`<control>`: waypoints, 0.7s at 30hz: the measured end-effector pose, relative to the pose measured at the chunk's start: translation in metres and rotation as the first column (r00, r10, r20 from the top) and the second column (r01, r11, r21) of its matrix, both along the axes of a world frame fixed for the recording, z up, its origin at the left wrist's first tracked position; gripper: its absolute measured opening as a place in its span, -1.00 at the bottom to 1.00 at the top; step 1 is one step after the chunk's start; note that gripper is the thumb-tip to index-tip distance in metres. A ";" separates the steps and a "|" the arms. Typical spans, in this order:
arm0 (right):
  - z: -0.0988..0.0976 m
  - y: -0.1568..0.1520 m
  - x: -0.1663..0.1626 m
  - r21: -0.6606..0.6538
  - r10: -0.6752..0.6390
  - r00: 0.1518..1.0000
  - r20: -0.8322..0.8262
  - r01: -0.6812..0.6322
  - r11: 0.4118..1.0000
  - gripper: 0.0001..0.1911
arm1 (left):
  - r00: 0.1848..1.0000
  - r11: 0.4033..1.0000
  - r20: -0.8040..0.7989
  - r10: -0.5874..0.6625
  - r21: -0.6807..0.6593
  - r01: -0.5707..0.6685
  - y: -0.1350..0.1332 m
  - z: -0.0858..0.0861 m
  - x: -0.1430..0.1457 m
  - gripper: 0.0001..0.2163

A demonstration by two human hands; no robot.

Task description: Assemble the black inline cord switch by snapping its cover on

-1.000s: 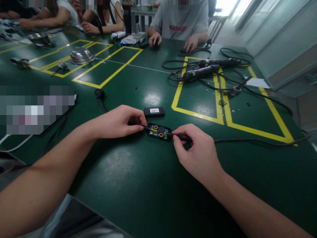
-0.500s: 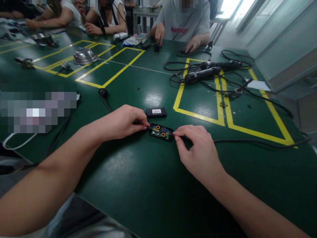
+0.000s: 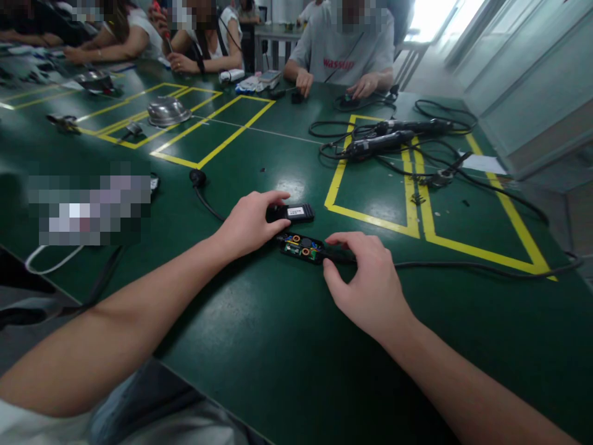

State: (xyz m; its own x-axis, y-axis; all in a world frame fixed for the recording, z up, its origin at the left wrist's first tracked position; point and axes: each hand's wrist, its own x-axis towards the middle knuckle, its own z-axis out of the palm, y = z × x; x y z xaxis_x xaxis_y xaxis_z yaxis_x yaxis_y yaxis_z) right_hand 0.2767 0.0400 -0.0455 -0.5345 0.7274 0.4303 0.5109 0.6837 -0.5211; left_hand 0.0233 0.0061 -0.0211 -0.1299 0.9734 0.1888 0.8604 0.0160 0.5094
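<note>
An opened black adapter case [image 3: 301,246] lies on the green table [image 3: 259,321], its circuit board with orange coils showing. My right hand [image 3: 365,281] pinches the black cable [image 3: 463,266] where it enters the case's right end. Just behind it lies the black lid [image 3: 296,213] with a white label. My left hand [image 3: 252,222] reaches over to the lid, its fingers closing on the lid's left end.
Two electric screwdrivers [image 3: 377,142] with tangled cords lie inside the yellow-taped area at the right. A metal bowl [image 3: 168,111] sits at the far left. A black plug [image 3: 197,178] lies left of my hands. Other people sit along the far edge.
My left hand has let go of the case's left end and moved back onto the lid. My right hand stays on the cable at the case.
</note>
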 end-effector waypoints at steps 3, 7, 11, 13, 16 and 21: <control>-0.001 0.000 0.001 -0.044 -0.009 1.000 -0.009 0.009 0.999 -0.59 | 0.994 0.998 0.092 -0.061 0.007 0.061 -0.005 0.008 -0.006 -0.47; 0.001 -0.001 0.002 -0.046 0.019 1.000 -0.006 -0.019 0.999 -0.46 | 0.936 0.949 0.155 -0.316 0.034 0.315 -0.019 0.028 -0.013 -0.51; 0.004 -0.005 0.002 -0.001 0.066 0.997 0.039 -0.066 0.998 -0.47 | 0.906 0.909 0.130 -0.403 -0.061 0.413 -0.023 0.035 -0.010 -0.66; 0.004 -0.005 0.002 0.011 0.063 0.997 0.042 -0.064 0.998 -0.53 | 0.899 0.899 0.110 -0.424 -0.072 0.432 -0.021 0.033 -0.007 -0.69; 0.001 -0.003 0.001 0.015 0.043 0.998 0.053 -0.044 0.999 -0.65 | 0.896 0.894 0.072 -0.438 -0.073 0.443 -0.020 0.029 -0.004 -0.70; -0.003 0.001 0.001 0.006 0.029 0.997 0.065 -0.029 1.000 -0.72 | 0.903 0.895 0.062 -0.426 -0.120 0.430 -0.021 0.031 -0.003 -0.71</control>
